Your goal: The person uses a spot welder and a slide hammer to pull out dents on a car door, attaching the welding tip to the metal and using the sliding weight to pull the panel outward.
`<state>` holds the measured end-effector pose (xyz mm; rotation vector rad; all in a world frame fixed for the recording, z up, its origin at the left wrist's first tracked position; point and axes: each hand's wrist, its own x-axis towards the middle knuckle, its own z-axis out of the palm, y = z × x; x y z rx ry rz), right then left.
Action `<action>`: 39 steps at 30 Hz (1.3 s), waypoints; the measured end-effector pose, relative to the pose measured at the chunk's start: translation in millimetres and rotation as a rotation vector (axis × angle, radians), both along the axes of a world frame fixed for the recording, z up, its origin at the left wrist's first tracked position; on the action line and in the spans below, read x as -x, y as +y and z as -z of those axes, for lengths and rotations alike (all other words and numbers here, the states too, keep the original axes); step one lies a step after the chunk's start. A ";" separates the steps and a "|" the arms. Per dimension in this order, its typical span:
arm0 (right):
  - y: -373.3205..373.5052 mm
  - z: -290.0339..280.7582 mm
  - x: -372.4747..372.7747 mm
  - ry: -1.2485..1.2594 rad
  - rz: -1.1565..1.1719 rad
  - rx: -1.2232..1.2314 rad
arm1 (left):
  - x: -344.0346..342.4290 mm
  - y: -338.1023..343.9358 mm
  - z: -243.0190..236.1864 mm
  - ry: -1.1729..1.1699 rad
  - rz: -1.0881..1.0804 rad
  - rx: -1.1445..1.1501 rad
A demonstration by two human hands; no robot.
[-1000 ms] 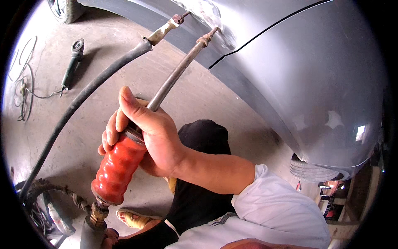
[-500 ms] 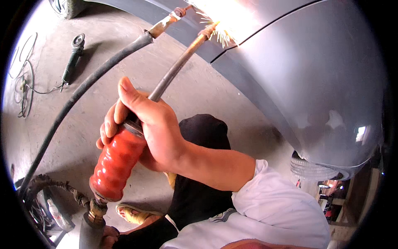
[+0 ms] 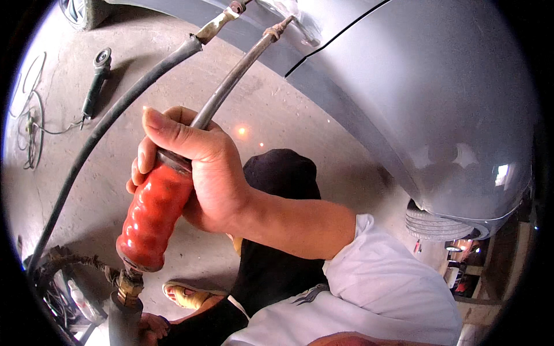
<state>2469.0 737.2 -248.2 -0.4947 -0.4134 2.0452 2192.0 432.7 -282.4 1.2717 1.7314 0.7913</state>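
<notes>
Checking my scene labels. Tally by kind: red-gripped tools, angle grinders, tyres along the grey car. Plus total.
Red-gripped tool, in the right hand: 1
Angle grinder, on the floor: 1
Tyres, along the grey car: 2
Total: 4

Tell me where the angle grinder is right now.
In the head view, the angle grinder lies on the floor at the upper left, below the car wheel and left of the black cable.

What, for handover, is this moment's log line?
right hand: gripping red handle; rod tip: at grey car panel; contact: unclear; glowing specks: visible
</notes>
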 end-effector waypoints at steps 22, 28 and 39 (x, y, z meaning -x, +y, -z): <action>18.8 -7.3 -12.5 -0.110 -0.020 0.001 | 63.2 -67.8 48.1 0.440 -0.156 0.237; 17.5 -6.8 -4.4 -0.092 -0.005 0.040 | 30.1 -66.3 15.0 0.105 -0.081 0.248; 20.2 -9.9 -10.8 -0.076 0.024 0.007 | 15.3 -23.8 5.3 -0.284 -0.085 -0.066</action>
